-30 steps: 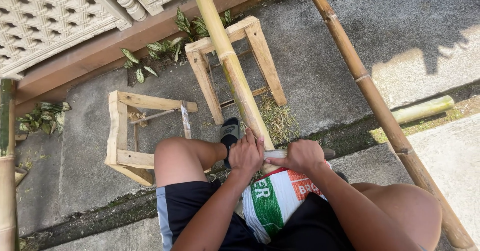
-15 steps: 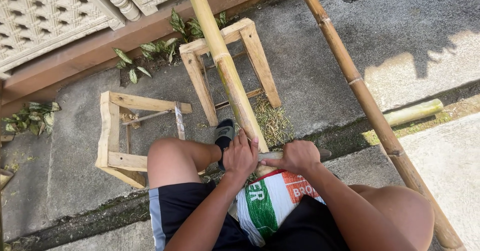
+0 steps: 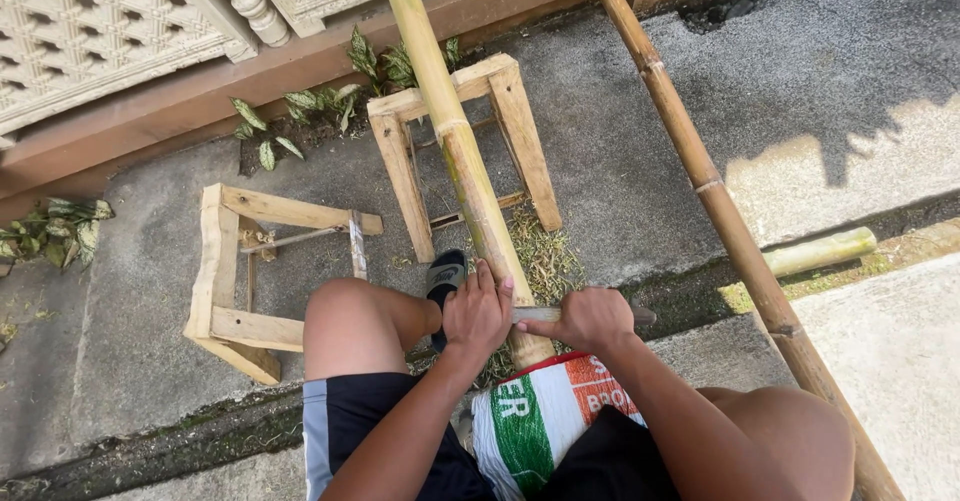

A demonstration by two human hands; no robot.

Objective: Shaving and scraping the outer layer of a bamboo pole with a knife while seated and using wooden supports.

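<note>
The bamboo pole (image 3: pixel 455 141) was yellow-green with brown streaks; the second bamboo pole (image 3: pixel 700 176) was tan-brown; the woven sack (image 3: pixel 545 416) bore white, green and red bands; the shorts (image 3: pixel 375 431) were black with a pale blue-grey side stripe; the sandal (image 3: pixel 443 279) was black.

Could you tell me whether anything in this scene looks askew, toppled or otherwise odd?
Yes: the wooden stool frame left of the person's knee lies tipped on its side on the concrete, while the other wooden stand is upright under the green bamboo pole.
</note>
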